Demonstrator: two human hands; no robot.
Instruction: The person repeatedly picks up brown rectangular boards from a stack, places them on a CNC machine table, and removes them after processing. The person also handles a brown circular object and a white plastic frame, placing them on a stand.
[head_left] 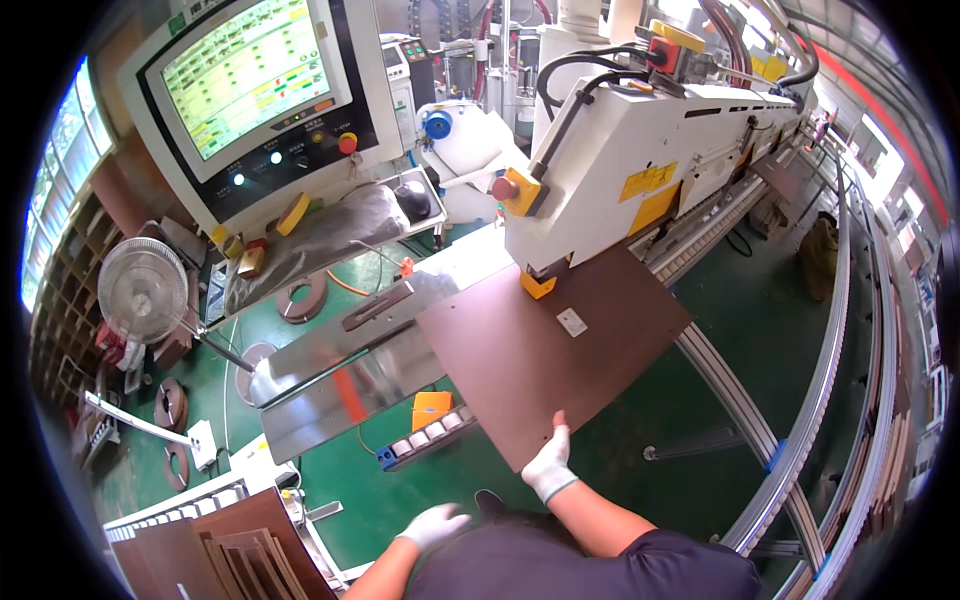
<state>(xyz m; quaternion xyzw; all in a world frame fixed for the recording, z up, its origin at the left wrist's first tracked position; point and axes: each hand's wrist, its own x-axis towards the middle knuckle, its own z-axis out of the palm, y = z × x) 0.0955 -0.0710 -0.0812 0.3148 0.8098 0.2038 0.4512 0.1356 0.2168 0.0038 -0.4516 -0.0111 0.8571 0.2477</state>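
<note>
A flat brown panel (560,370) lies level with its far edge under the front of a white machine (590,190). On its top is a small white label (572,322). My right hand (548,466), in a white glove, grips the panel's near corner, thumb on top and fingers underneath out of sight. My left hand (436,526), also gloved, hangs apart from the panel in front of my body. Its fingers are loosely bent, and I see nothing in them.
A control screen (250,80) with buttons stands at the upper left, near a fan (143,290). A metal table (330,380) and a roller bar (430,437) lie left of the panel. More brown panels (180,560) stand lower left. A curved rail (815,400) runs along the right.
</note>
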